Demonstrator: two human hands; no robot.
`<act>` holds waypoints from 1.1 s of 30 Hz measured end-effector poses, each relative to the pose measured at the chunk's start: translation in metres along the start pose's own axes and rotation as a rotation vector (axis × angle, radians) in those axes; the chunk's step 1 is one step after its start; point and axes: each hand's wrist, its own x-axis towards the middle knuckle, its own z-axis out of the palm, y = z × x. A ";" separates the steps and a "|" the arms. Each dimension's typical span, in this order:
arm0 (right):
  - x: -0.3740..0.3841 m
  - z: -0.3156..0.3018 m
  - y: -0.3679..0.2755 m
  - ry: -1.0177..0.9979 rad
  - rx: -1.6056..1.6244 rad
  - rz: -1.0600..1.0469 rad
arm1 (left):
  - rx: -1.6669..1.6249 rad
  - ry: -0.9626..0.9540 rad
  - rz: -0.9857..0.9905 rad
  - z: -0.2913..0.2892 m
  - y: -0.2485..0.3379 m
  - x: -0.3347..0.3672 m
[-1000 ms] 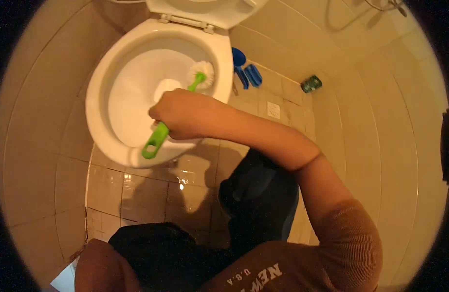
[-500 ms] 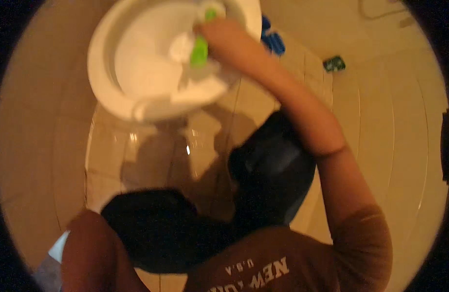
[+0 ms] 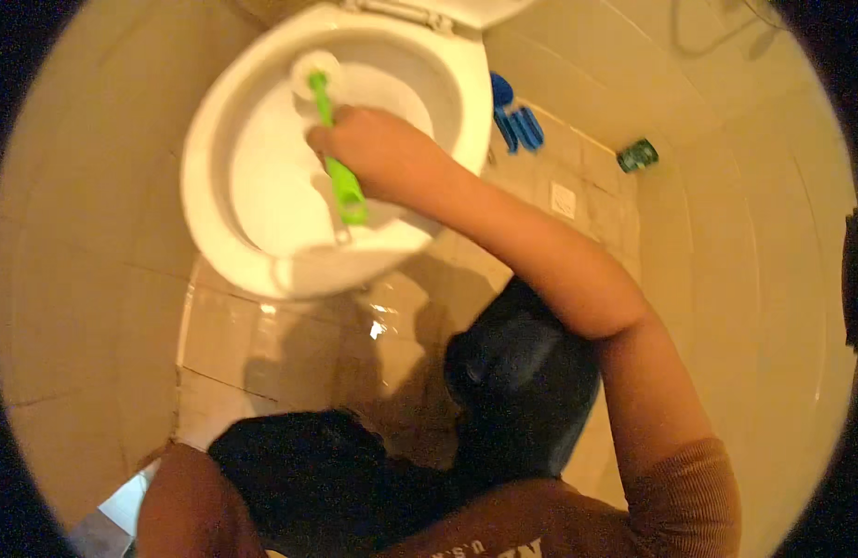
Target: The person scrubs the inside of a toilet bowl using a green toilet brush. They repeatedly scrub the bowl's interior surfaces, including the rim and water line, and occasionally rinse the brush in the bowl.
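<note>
My right hand (image 3: 378,153) is closed round the green handle of a toilet brush (image 3: 346,193), above the open bowl of a white toilet (image 3: 206,177). Its round white brush head (image 3: 304,74) is at the far left inner side of the bowl, near the rim. The free end of the handle points back toward me, over the near part of the bowl. My right forearm reaches across the near right rim. Of my left arm (image 3: 192,502), only a bent part shows at the lower left; the left hand is out of sight.
Blue plastic pieces (image 3: 522,128) lie on the floor right of the toilet. A dark green packet (image 3: 638,155) sits by the right wall. A square white floor plate (image 3: 563,200) is nearby. The raised lid (image 3: 480,9) stands behind the bowl. Wet tiles (image 3: 336,325) shine between my knees.
My right hand has moved left with the brush, whose head is now at the bowl's far left side. The view has shifted, so more of the toilet's back and its lid hinge shows.
</note>
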 end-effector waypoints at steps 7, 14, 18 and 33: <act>0.004 -0.003 0.019 0.132 0.034 0.090 | -0.097 -0.024 0.211 -0.047 0.018 0.014; 0.016 -0.077 -0.051 -0.053 0.410 -0.171 | -0.203 0.430 0.577 -0.150 0.045 0.020; 0.011 -0.131 -0.033 0.102 0.326 -0.098 | 0.157 1.002 -0.338 -0.127 -0.076 -0.018; 0.019 -0.046 -0.013 0.180 0.440 -0.472 | 0.313 0.987 -1.074 -0.063 -0.236 -0.056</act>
